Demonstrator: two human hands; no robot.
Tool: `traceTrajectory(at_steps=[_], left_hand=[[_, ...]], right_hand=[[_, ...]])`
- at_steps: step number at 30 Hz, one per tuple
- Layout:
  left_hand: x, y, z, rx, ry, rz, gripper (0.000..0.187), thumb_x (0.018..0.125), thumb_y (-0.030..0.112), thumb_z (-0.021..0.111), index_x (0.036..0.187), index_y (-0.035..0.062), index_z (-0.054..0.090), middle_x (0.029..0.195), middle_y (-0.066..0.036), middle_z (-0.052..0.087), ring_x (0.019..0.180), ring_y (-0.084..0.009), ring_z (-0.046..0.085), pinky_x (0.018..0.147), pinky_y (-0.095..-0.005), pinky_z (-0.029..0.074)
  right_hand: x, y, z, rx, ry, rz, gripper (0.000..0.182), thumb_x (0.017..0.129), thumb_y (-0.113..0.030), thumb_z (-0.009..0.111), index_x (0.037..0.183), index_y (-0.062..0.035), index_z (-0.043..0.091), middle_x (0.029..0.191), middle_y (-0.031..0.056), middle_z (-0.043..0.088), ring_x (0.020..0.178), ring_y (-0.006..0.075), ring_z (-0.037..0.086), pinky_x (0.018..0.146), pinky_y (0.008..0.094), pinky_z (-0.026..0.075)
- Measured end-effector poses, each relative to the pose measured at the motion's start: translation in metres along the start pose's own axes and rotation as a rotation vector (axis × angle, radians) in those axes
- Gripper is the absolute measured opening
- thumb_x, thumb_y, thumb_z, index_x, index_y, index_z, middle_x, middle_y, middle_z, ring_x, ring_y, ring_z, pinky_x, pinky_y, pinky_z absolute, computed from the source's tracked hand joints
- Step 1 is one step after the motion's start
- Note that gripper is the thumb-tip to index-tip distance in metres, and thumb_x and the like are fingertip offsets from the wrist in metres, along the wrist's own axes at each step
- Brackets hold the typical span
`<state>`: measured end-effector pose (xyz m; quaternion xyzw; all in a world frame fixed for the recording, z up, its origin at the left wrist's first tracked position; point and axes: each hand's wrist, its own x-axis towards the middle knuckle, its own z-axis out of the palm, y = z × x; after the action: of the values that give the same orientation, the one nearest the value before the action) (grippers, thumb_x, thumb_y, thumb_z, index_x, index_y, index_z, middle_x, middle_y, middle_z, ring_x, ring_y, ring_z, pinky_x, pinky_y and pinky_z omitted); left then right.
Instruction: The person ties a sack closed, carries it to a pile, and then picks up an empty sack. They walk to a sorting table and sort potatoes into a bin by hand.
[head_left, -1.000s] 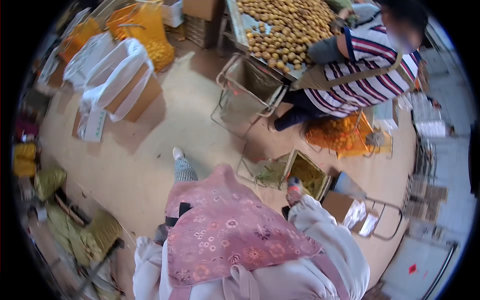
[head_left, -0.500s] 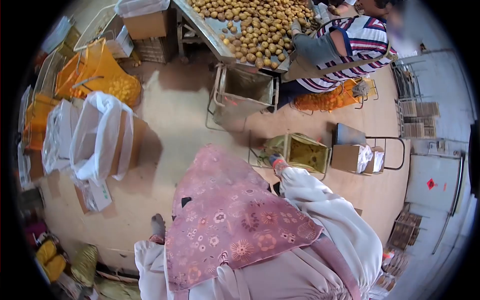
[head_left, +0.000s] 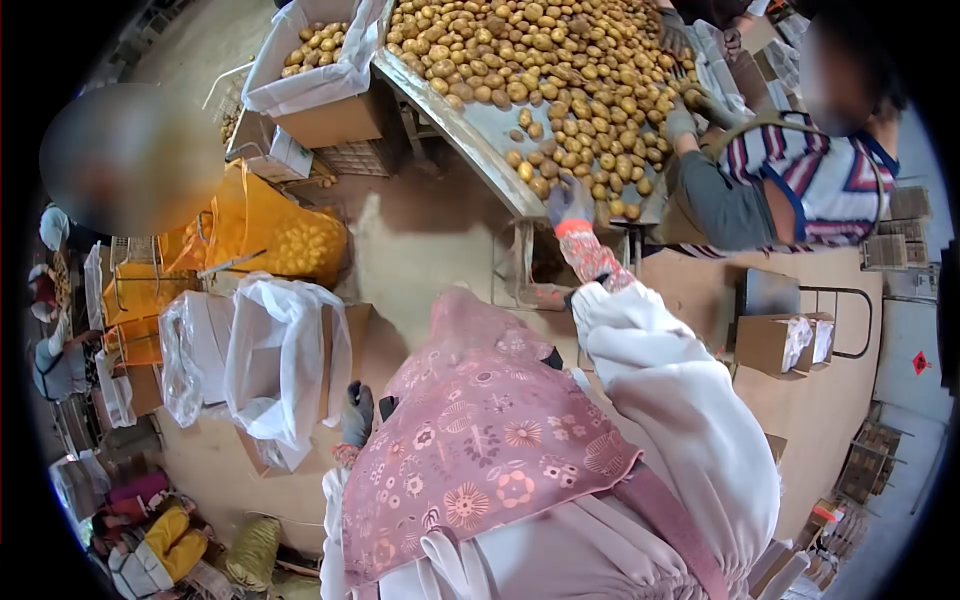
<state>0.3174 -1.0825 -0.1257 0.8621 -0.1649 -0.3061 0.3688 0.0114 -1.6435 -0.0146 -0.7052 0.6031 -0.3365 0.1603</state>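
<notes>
My right hand (head_left: pixel 570 203), in a grey glove with a patterned orange-and-white cuff, reaches to the front corner of the metal sorting table (head_left: pixel 475 165). Its fingers stretch forward beside the loose potatoes (head_left: pixel 608 160); no potato shows in its grasp. Below that corner, a frame with a bag (head_left: pixel 548 262) stands partly behind my forearm. My left hand (head_left: pixel 357 412), also gloved in grey, hangs at my side with its fingers loosely apart and holds nothing. Nearest to it is a carton lined with white plastic (head_left: pixel 275 360).
A co-worker in a striped top (head_left: pixel 800 180) stands at the table's right, gloved hands among the potatoes. Orange mesh bags (head_left: pixel 290 240) are on the left. A lined box of potatoes (head_left: pixel 340 110) sits at the table's left. A hand truck (head_left: pixel 850 320) and carton (head_left: pixel 770 345) stand right.
My right hand has moved from the low bag frame up to the table's corner. My view has shifted closer to the table, and my left hand stays low at my side.
</notes>
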Motion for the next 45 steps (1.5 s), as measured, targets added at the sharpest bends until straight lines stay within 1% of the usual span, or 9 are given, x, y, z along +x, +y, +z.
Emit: traceTrajectory(at_steps=[8,15,19,25,27,29,33,40,45], left_hand=[[0.049,-0.005,-0.059,0.349,-0.233,-0.345,0.022,0.098,0.024,0.057,0.102,0.0026,0.061,0.083,-0.001,0.058,0.072,-0.0112,0.05,0.065,-0.0273,0.045],[0.301,0.044,-0.048,0.222,-0.367,0.122,0.022,0.098,0.024,0.057,0.1,0.0019,0.06,0.083,-0.001,0.057,0.072,-0.0112,0.05,0.065,-0.0271,0.045],[0.355,0.352,0.011,0.436,-0.157,0.606,0.03,0.1,0.023,0.051,0.112,-0.0013,0.062,0.102,-0.014,0.069,0.091,-0.0271,0.064,0.084,-0.0352,0.049],[0.376,0.591,0.135,0.331,-0.569,1.343,0.03,0.092,0.01,0.056,0.12,-0.0002,0.06,0.116,-0.024,0.062,0.105,-0.0413,0.06,0.092,-0.0444,0.048],[0.383,0.611,0.19,0.411,-0.668,1.437,0.032,0.091,0.017,0.058,0.119,0.001,0.061,0.116,-0.024,0.062,0.103,-0.0418,0.06,0.09,-0.0472,0.049],[0.375,0.614,0.23,0.682,-0.574,1.54,0.037,0.09,0.026,0.06,0.118,0.0024,0.062,0.113,-0.022,0.063,0.098,-0.042,0.059,0.086,-0.0489,0.048],[0.368,0.607,0.261,0.649,-0.61,1.569,0.038,0.089,0.033,0.059,0.114,0.0039,0.062,0.112,-0.019,0.061,0.102,-0.0407,0.056,0.086,-0.0514,0.045],[0.361,0.612,0.261,0.676,-0.589,1.629,0.036,0.088,0.027,0.059,0.116,0.0061,0.063,0.111,-0.019,0.062,0.103,-0.0418,0.055,0.089,-0.0503,0.044],[0.366,0.601,0.266,0.709,-0.543,1.627,0.035,0.085,0.023,0.062,0.117,0.0115,0.064,0.111,-0.017,0.062,0.105,-0.0414,0.055,0.092,-0.0485,0.044]], right_hand=[[0.034,-0.049,0.091,-0.299,-0.237,-0.204,0.043,0.092,-0.026,0.052,0.135,-0.0179,0.053,0.139,0.0184,0.05,0.132,0.0421,0.041,0.106,0.0513,0.036],[0.009,-0.044,0.044,-0.114,-0.225,-0.159,0.048,0.089,-0.025,0.059,0.135,-0.0133,0.052,0.138,0.0172,0.053,0.125,0.0384,0.049,0.104,0.0503,0.038],[-0.022,-0.028,-0.018,-0.234,-0.046,-0.197,0.046,0.088,-0.023,0.06,0.132,-0.012,0.055,0.135,0.0149,0.055,0.119,0.0363,0.054,0.101,0.0492,0.041],[-0.042,-0.003,-0.033,-0.589,-0.17,0.688,0.04,0.088,-0.029,0.058,0.127,-0.022,0.058,0.138,0.0155,0.052,0.12,0.0378,0.055,0.097,0.0516,0.043],[-0.007,-0.045,-0.015,-0.724,0.176,0.803,0.041,0.085,-0.026,0.058,0.125,-0.0189,0.06,0.123,0.0153,0.06,0.11,0.0378,0.059,0.094,0.048,0.046],[-0.027,0.029,0.062,0.134,0.402,0.8,0.045,0.082,-0.025,0.063,0.126,-0.0169,0.059,0.115,0.0179,0.062,0.108,0.0375,0.059,0.091,0.0482,0.048],[0.02,-0.111,0.08,-0.305,-0.077,0.353,0.053,0.085,-0.028,0.066,0.136,-0.023,0.053,0.129,0.0113,0.058,0.103,0.0363,0.061,0.088,0.0473,0.052],[0.013,-0.09,0.033,-0.019,-0.22,0.356,0.044,0.09,-0.036,0.058,0.133,-0.0269,0.057,0.143,0.0076,0.049,0.126,0.036,0.048,0.107,0.0491,0.037],[-0.055,-0.019,-0.009,0.035,-0.142,0.47,0.033,0.09,-0.039,0.058,0.109,-0.0143,0.067,0.116,0.0138,0.064,0.1,0.0355,0.062,0.087,0.045,0.049]])
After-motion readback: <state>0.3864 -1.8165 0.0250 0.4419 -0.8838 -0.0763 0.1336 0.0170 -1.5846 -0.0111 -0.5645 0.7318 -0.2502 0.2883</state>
